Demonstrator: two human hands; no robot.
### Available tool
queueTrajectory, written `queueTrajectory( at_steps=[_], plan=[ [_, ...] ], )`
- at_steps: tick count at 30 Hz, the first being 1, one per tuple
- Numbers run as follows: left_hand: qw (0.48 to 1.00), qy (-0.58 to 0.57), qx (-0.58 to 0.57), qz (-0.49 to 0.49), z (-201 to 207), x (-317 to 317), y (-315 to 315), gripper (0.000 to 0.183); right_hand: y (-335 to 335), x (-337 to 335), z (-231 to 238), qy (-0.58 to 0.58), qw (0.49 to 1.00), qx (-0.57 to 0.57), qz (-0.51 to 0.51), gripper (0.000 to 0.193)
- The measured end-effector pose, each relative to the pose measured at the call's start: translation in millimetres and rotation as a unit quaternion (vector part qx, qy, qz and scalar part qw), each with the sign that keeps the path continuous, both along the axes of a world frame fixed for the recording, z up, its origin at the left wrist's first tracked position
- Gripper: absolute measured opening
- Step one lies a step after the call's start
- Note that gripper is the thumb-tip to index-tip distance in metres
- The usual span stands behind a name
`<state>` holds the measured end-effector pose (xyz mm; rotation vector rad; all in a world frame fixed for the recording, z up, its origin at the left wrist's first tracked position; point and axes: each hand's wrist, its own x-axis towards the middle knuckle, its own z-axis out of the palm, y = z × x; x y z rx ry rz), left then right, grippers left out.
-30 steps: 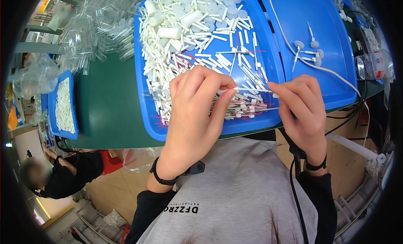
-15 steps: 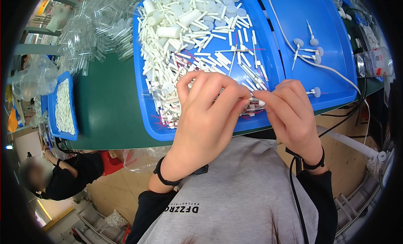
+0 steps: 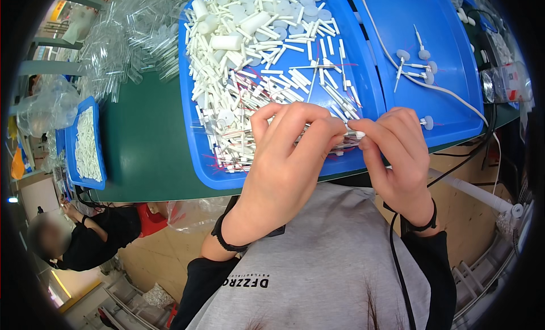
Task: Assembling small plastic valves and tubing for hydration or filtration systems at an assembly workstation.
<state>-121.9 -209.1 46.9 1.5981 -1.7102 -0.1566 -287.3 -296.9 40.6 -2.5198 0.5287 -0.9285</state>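
A small white plastic stick piece (image 3: 356, 135) is pinched between left hand (image 3: 289, 160) and right hand (image 3: 397, 154), held above the blue plastic tray (image 3: 198, 160) of loose white parts, presumably for joining.

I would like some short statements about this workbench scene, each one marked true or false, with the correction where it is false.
1. The left hand and the right hand meet fingertip to fingertip over a small white part. True.
2. The big blue tray of white plastic pieces lies on a red table. False: the table is green.
3. A white cable runs across the second blue tray on the right. True.
4. Both wrists are bare. False: each wears a black band.
5. A smaller blue tray lies far to the left. True.
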Motion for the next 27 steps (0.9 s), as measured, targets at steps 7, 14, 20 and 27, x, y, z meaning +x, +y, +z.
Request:
queueTrajectory(
  at_steps=[7, 14, 20, 27],
  plan=[
    [0.994, 0.102, 0.031, -0.004, 2.7, -3.9, 0.4, 0.033, 3.8, -0.5, -4.2, 0.0, 0.999, 0.043, 0.021, 0.026],
    [0.992, 0.099, 0.063, -0.042, 3.0, 4.6, -10.5, 0.03, -2.8, -8.9, 0.1, 0.045, 0.997, 0.052, 0.036, 0.022],
    [0.995, -0.061, 0.022, 0.079, -15.8, 5.2, -21.9, 0.023, -7.6, -21.4, 5.6, -0.016, 0.988, 0.106, -0.115, 0.018],
    [0.986, -0.112, 0.056, 0.106, -28.4, -14.5, -34.4, 0.033, -7.8, -31.8, -1.1, -0.102, 0.943, 0.241, -0.206, 0.015]
  ],
)
